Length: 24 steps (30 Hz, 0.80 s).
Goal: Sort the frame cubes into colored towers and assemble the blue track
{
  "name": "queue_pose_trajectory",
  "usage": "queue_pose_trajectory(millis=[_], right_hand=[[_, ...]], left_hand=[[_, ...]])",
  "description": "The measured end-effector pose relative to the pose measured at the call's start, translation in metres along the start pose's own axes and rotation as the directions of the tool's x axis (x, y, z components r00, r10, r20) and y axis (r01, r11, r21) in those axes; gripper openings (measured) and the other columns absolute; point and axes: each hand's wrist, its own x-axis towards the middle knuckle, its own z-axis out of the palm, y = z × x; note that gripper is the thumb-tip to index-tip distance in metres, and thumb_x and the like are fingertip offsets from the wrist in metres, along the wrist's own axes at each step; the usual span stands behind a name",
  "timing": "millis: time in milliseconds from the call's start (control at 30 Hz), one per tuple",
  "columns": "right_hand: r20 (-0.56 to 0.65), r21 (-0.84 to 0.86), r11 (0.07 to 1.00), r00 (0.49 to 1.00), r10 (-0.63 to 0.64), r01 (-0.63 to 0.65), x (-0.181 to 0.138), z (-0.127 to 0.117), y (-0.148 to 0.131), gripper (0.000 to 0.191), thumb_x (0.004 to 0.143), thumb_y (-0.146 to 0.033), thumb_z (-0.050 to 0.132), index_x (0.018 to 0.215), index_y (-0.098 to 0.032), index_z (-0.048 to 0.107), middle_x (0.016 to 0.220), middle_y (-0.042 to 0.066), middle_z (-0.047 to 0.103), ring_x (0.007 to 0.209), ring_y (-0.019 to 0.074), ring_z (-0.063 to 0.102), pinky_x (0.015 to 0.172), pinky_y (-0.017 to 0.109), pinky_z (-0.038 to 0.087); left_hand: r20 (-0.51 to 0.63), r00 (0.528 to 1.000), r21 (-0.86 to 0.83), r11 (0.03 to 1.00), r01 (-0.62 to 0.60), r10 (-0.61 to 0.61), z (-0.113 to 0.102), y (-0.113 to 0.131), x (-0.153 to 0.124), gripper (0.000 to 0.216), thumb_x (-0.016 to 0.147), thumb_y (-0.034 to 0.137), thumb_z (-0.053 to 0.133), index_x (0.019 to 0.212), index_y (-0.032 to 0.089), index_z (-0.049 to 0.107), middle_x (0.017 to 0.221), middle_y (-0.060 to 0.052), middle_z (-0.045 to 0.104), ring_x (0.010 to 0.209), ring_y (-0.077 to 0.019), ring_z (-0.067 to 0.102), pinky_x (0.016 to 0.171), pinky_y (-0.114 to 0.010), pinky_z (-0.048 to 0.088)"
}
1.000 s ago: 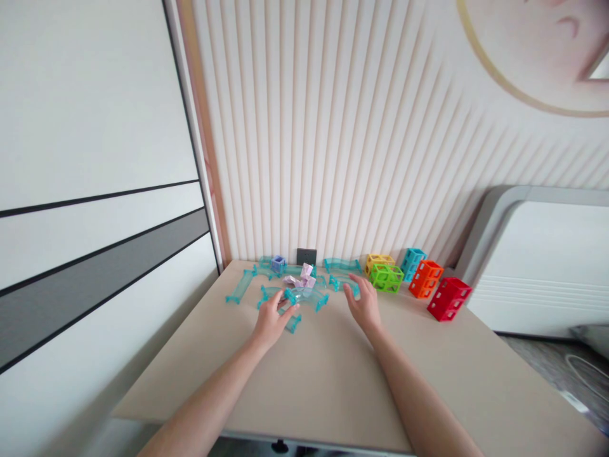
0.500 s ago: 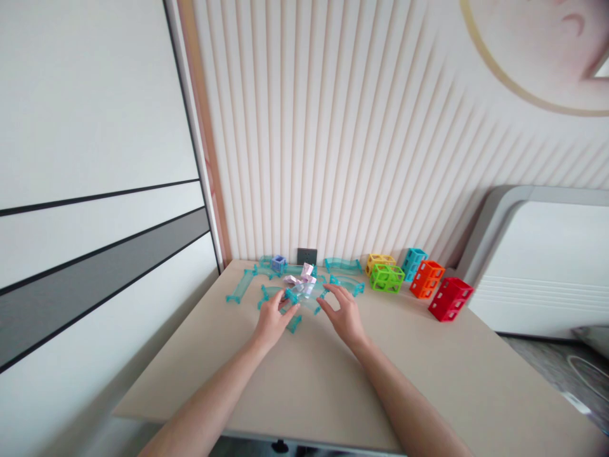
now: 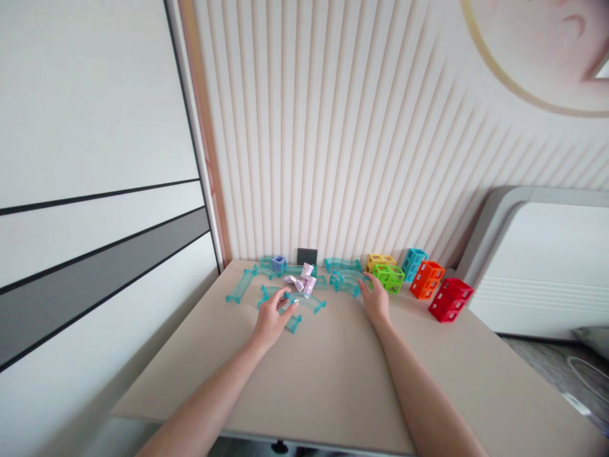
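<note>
My left hand (image 3: 272, 317) is over the near-left group of clear teal track pieces, thumb and fingers closed around the end of a curved teal track piece (image 3: 310, 301). Farther right, my right hand (image 3: 377, 303) has its thumb and fingertips at the right end of another teal track piece (image 3: 353, 277). A similar track piece (image 3: 343, 287) lies just below that one, partly overlapping it. Between the hands is a loose pile of pale pink blocks (image 3: 304, 279). A short teal piece (image 3: 293, 324) rests beside my left thumb.
More teal track lies at the back, including a long piece (image 3: 342, 264) and a straight one (image 3: 242, 285) at left. A purple cube (image 3: 278, 263) sits there too. Yellow (image 3: 380, 259), green (image 3: 389, 279), blue (image 3: 413, 263), orange (image 3: 427, 280) and red (image 3: 450, 300) frame blocks stand right. A ribbed wall closes the back.
My right hand has moved right, from beside the curved track piece to the teal track near the green block. My left hand has stayed nearly in place.
</note>
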Motion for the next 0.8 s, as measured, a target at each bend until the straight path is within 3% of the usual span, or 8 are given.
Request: queue_pose_trajectory(millis=[433,800], right_hand=[[0.048,-0.005,0.994,0.993,0.105,-0.105,-0.0007,0.0041,0.0012,0.047,0.087,-0.052,0.053,0.118,-0.020,0.068,0.120,0.012,0.073,0.111,0.0296,0.066,0.098,0.042,0.049],[0.051,0.010,0.994,0.993,0.104,-0.105,0.0008,0.0054,0.0006,0.041,0.085,-0.049,0.058,0.111,-0.020,0.071,0.115,0.011,0.074,0.108,0.0286,0.067,0.096,0.040,0.049]], left_hand=[[0.018,1.000,-0.009,1.000,0.016,-0.016,-0.0008,0.0001,-0.0008,0.044,0.078,0.043,0.072,0.115,0.019,0.066,0.114,-0.010,0.076,0.095,-0.0243,0.076,0.090,-0.041,0.062],[0.025,0.999,-0.016,1.000,0.020,-0.019,-0.0007,-0.0008,-0.0013,0.044,0.078,0.043,0.073,0.115,0.019,0.066,0.113,-0.010,0.076,0.097,-0.0248,0.075,0.090,-0.041,0.062]])
